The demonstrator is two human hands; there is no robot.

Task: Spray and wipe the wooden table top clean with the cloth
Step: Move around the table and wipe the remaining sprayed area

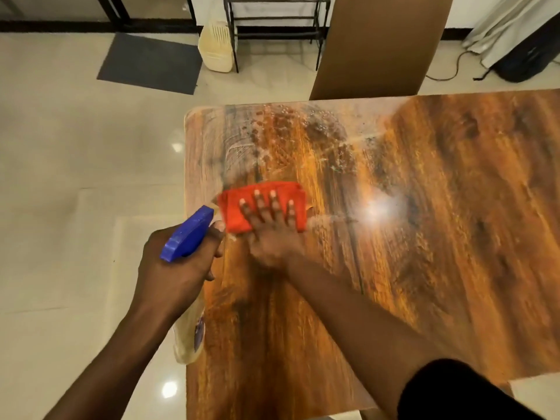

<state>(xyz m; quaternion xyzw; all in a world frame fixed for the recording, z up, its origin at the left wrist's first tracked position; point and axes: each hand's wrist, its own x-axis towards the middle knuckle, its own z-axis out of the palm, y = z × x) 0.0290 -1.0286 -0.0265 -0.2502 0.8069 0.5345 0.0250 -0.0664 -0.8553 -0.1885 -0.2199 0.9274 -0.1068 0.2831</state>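
Folded orange-red cloth (pixel 263 205) is pressed flat by right hand (pixel 271 228) near glossy wooden table (pixel 439 225) left edge; blue-triggered spray bottle (pixel 188 234) is gripped by left hand (pixel 178 265) — far droplets could be missed, bottle could bump the edge.

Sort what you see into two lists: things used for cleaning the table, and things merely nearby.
In use: red cloth, spray bottle, wooden table top, left hand, right hand.

Nearby: chair back, grey mat, metal rack.

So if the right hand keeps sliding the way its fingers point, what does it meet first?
The right hand on the cloth would first reach the spray droplets near the far table edge; nothing solid is seen before them.
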